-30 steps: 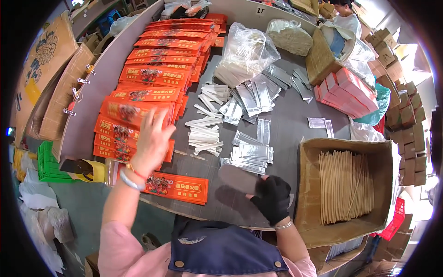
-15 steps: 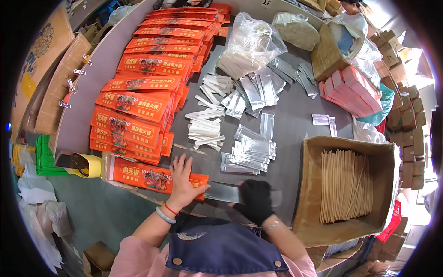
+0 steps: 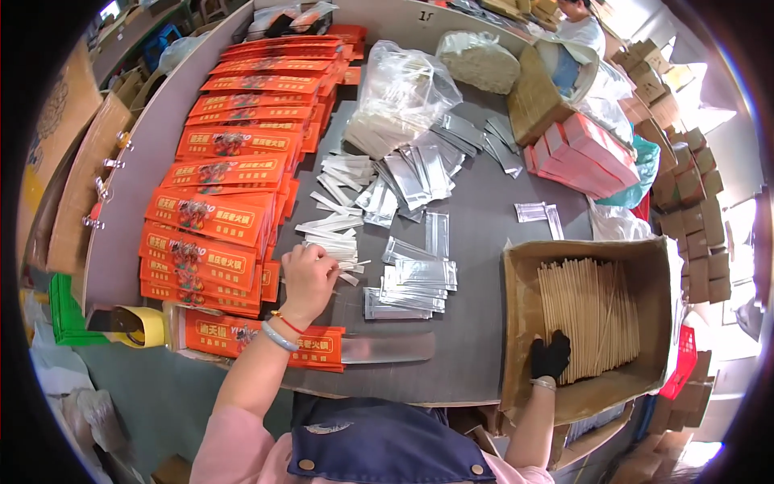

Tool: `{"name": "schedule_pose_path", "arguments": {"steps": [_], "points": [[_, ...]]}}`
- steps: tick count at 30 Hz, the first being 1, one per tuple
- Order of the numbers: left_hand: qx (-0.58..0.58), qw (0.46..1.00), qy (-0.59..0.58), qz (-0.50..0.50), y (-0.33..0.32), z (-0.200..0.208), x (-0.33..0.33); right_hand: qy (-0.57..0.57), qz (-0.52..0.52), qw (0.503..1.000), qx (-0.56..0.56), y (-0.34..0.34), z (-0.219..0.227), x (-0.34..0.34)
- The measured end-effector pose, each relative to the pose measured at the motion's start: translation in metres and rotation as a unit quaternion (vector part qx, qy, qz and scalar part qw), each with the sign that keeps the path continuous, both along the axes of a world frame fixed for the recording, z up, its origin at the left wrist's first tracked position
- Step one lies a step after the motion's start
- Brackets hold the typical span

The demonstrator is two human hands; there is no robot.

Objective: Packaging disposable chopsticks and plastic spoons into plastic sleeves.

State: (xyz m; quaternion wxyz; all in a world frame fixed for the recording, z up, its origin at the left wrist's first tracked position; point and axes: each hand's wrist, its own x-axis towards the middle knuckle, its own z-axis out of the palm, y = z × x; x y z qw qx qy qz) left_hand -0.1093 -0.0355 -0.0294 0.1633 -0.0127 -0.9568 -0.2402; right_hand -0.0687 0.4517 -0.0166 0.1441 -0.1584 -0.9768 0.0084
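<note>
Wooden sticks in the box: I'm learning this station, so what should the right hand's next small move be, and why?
Probably pinch a few wooden sticks and lift them: the gloved right hand is at their lower left edge, while the left hand is occupied at the white packets.

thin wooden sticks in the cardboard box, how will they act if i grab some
The thin wooden sticks are probably stiff, since they lie straight without sagging. Each is likely light, being so slender. Loose ones may roll or slide out of line, as a few already lie askew in the cardboard box.
</note>
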Motion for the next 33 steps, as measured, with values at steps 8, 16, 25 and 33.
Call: {"name": "schedule_pose_path", "arguments": {"steps": [8,16,25,33], "points": [[0.106,0.985,0.001,-0.136,0.092,-0.015,-0.044,-0.184,-0.036,0.982,-0.033,0.002,-0.006,-0.001],[0.048,0.976,-0.177,-0.115,0.099,0.004,-0.061,0.191,-0.012,0.945,-0.266,-0.019,0.003,0.006],[0.252,0.900,-0.306,-0.182,0.068,0.040,-0.006,0.066,0.027,0.916,-0.395,-0.081,0.025,-0.005],[0.116,0.972,-0.178,-0.098,0.031,0.034,0.096,-0.195,0.407,0.860,-0.239,-0.131,0.034,0.001]]}}
